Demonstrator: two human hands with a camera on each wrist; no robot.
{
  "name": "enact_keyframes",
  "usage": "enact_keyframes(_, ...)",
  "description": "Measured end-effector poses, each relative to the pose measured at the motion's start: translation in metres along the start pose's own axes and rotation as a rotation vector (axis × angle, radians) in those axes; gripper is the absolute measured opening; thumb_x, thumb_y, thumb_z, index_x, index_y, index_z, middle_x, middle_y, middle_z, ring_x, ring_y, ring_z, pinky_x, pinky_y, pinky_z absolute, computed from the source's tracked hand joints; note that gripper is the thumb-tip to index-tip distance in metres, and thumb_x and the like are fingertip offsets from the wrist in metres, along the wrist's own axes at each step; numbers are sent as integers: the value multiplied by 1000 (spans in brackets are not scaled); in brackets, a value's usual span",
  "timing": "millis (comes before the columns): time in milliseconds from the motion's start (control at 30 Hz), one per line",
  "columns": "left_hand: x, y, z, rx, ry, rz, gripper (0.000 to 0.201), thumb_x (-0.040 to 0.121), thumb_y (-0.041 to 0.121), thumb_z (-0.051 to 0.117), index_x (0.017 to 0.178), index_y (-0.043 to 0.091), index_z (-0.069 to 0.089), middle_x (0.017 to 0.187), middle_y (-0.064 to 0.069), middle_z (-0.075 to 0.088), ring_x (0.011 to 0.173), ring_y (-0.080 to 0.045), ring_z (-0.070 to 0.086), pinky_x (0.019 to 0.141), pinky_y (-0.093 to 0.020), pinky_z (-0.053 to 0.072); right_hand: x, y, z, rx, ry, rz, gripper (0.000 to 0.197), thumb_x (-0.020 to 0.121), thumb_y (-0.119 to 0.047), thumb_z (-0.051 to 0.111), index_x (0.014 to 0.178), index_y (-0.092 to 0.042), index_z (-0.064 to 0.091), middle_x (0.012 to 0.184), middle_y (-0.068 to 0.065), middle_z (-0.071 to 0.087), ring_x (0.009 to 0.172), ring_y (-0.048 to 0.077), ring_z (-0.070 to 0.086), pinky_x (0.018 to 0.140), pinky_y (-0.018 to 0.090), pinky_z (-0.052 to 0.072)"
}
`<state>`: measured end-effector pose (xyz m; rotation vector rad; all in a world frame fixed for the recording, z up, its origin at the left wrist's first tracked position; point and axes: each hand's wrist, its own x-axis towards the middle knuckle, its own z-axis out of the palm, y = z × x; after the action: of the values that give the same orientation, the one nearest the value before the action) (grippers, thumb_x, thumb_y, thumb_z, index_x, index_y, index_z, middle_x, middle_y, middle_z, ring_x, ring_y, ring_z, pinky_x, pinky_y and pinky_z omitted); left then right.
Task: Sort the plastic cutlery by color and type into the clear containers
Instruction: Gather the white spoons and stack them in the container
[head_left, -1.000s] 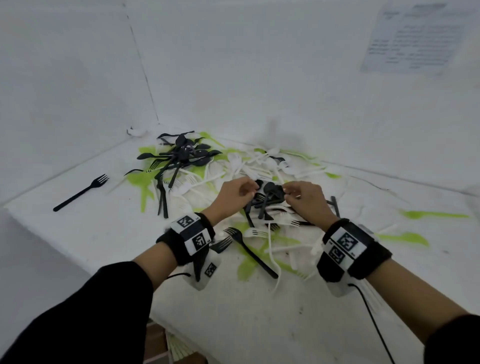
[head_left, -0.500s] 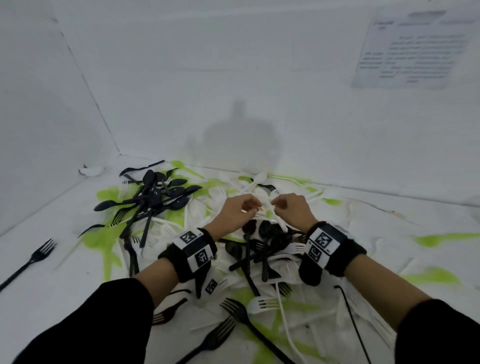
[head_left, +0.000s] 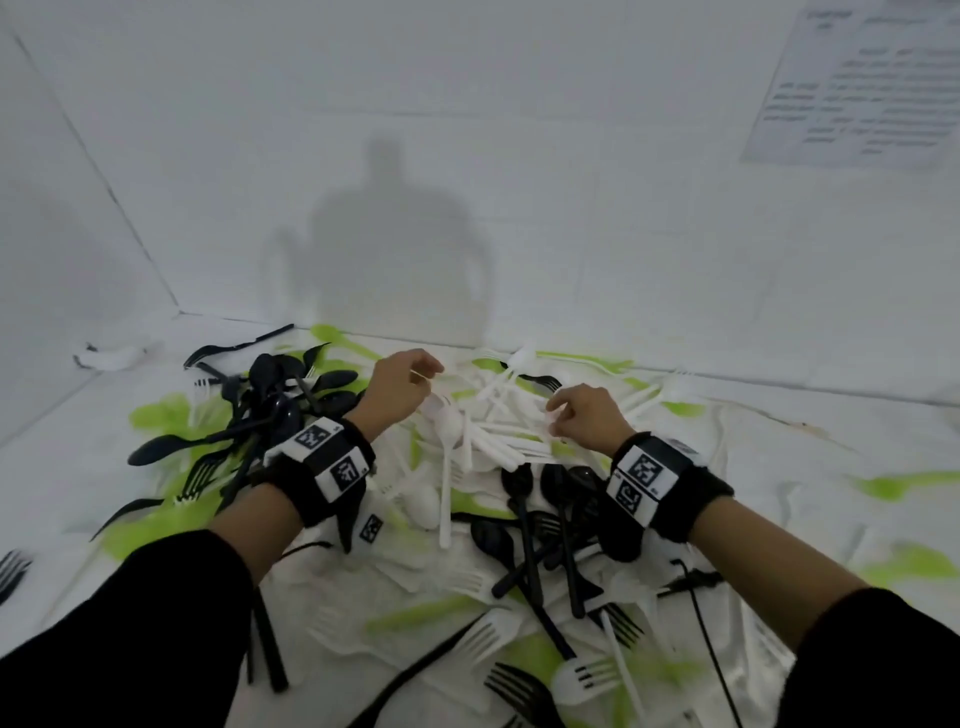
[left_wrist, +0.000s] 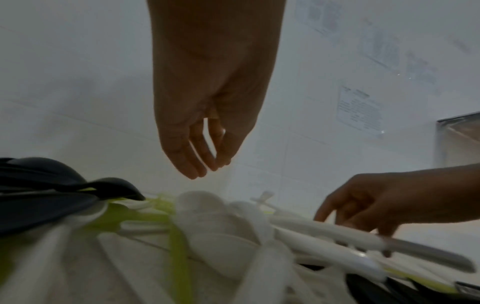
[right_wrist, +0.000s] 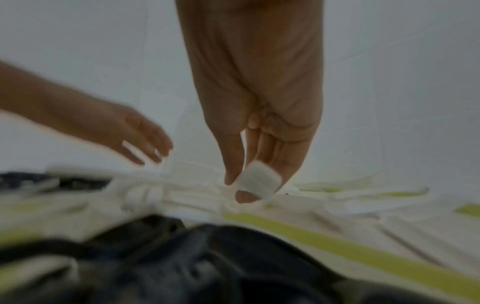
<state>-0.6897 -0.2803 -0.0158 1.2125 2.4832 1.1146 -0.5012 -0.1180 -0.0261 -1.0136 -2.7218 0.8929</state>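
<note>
Two hands: the left hand (head_left: 400, 387) and the right hand (head_left: 587, 415) now hover apart; half a second ago their fingertips nearly met.
White pile: this heap (head_left: 467, 436) of white cutlery lies mid-worktop (head_left: 769, 452), with green pieces mixed in.
Left fingers: these fingers (left_wrist: 187, 162) are loosely extended above the pile's far left edge, with nothing seen in them.
Right fingers: at the pile's right edge, thumb and fingers (right_wrist: 233, 164) pinch the end of a white handle (right_wrist: 259, 181).
Black spoons: this cluster (head_left: 550, 499) lies just on the near side of the pile, as before.
</note>
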Motion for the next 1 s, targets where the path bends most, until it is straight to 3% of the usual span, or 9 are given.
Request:
enact_keyframes(100,10,-19,-2,191,-135,-142,32,84,9,65,113,2,58,115,-19,57,97,-27,55,85,-31,42,-8,-3,-8,180,35,41,17,77,2,66,92,-3,70,63,0,66,63,7,64,55,16,49)
enact_keyframes(200,11,-24,4,196,-179,-199,38,80,17,72,111,-1,59,111,-19,61,99,-27,57,78,-25,40,-18,-6,-14,305,56,86,13,78,6,61,88,0,68,61,6,64,51,13,59,45,21,51)
enact_keyframes(467,9,-18,3,81,-54,-148,22,74,9,76,92,-1,69,85,-20,71,81,-27,66,77,-22,46,-22,-7,-14,424,52,124,11,83,2,59,90,-6,58,67,6,59,67,16,57,51,21,51)
enact_keyframes(567,5,-17,-3,-2,-45,-124,6,83,2,64,83,2,70,61,-4,69,63,-10,66,56,-3,40,-17,-11,-9,419,89,106,11,85,-1,51,93,-8,46,86,9,53,85,23,49,71,32,45)
enact_keyframes(667,2,-12,-9,-320,-11,-212,14,89,1,57,96,7,68,45,11,57,39,3,51,43,-6,39,-13,-18,-2,283,63,115,13,90,-13,49,97,-5,41,96,9,47,90,23,45,73,29,34)
enact_keyframes(767,2,-2,-16,-672,41,-313,12,93,7,54,96,4,66,65,6,58,56,-3,50,53,-12,41,-7,-19,6,89,-5,82,22,86,-17,60,101,-2,53,107,12,56,106,28,51,74,24,31)
enact_keyframes(867,4,8,-20,-908,11,-368,18,98,15,47,84,13,58,88,2,56,84,-13,56,76,-29,48,-4,-14,10,-40,-86,106,31,79,-28,72,68,-12,48,93,10,58,109,28,53,63,25,31)
enact_keyframes(933,7,9,-18,-760,-28,-401,16,98,25,47,89,12,51,92,0,52,92,-19,56,71,-30,47,-2,-12,9,-11,-85,95,26,75,-26,76,75,-4,61,91,11,63,105,27,57,58,23,33)
enact_keyframes(1000,6,4,-14,-355,-93,-393,26,93,38,53,90,12,46,87,-3,50,83,-19,53,60,-26,41,-3,-10,8,3,-79,81,29,74,-27,77,84,-1,66,102,16,66,101,26,59,65,25,34)
